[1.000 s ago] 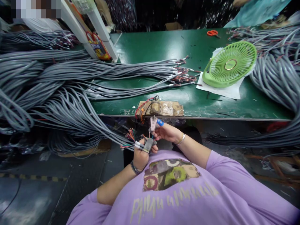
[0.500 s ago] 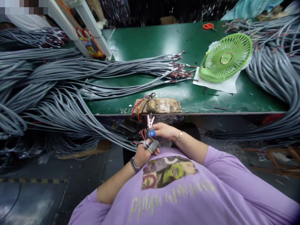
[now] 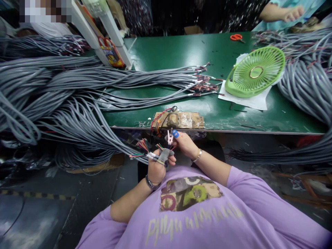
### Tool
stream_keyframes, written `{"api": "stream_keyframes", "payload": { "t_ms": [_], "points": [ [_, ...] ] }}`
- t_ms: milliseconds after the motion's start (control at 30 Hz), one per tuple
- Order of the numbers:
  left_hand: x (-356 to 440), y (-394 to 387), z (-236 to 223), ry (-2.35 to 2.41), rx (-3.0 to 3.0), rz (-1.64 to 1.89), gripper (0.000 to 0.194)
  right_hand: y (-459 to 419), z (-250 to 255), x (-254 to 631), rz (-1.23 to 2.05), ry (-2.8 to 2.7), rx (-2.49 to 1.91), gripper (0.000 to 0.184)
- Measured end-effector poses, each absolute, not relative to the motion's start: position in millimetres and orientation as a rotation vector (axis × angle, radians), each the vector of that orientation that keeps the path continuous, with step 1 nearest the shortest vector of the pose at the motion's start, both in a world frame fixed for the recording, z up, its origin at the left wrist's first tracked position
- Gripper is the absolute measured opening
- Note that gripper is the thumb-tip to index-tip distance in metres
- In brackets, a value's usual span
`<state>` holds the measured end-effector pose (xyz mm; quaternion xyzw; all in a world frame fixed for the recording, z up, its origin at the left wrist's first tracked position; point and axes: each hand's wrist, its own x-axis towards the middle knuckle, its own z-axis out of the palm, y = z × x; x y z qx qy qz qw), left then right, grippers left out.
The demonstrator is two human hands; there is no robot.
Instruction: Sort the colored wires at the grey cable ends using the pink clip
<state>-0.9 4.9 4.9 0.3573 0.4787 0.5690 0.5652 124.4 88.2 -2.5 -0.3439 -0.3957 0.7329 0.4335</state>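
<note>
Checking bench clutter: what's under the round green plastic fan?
A white, paper-like sheet shows beneath the fan, on the green tabletop. The fan covers the sheet's middle; anything there can't be seen.

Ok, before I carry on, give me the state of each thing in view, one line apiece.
Left hand: closed around grey cables
Grey cables: coloured wires fanned out
Right hand: beside the clip, grip unclear
Clip: open or shut, can't tell
Fan: face tilted up; running or not, unclear
Paper: under the fan
Scissors: lying on the table
Wood board: at the table's near edge
</note>
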Motion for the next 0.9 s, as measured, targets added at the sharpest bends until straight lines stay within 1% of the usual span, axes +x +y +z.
{"api": "stream_keyframes", "payload": {
  "t_ms": [67, 167, 267, 467, 600, 733, 833, 900],
  "points": [
    [1, 7, 5, 1.143, 0.83, 1.372, 0.027, 88, -5, 119, 1.739, -0.987, -0.89, 0.056],
    [3, 9, 2, 1.168, 0.845, 1.375, 0.027, 90, -9, 113, 1.935, -0.806, -0.815, 0.059],
    [4, 11, -3, 1.202, 0.86, 1.369, 0.027, 93, -9, 109, 2.07, -0.594, -0.761, 0.056],
    [6, 13, -7, 1.228, 0.885, 1.338, 0.031, 93, 0, 104, 2.062, -0.42, -0.732, 0.049],
    [6, 11, -5, 1.225, 0.912, 1.297, 0.032, 92, -4, 103, 2.055, -0.375, -0.742, 0.047],
    [3, 7, -5, 1.224, 0.93, 1.297, 0.033, 92, -12, 115, 2.168, -0.433, -0.698, 0.052],
    [-2, 3, -5, 1.213, 0.981, 1.249, 0.033, 92, -16, 133, 2.334, -0.641, -0.704, 0.053],
    [-5, 0, -4, 1.213, 1.02, 1.183, 0.033, 93, -16, 144, 2.414, -0.823, -0.705, 0.05]
  ]
}}
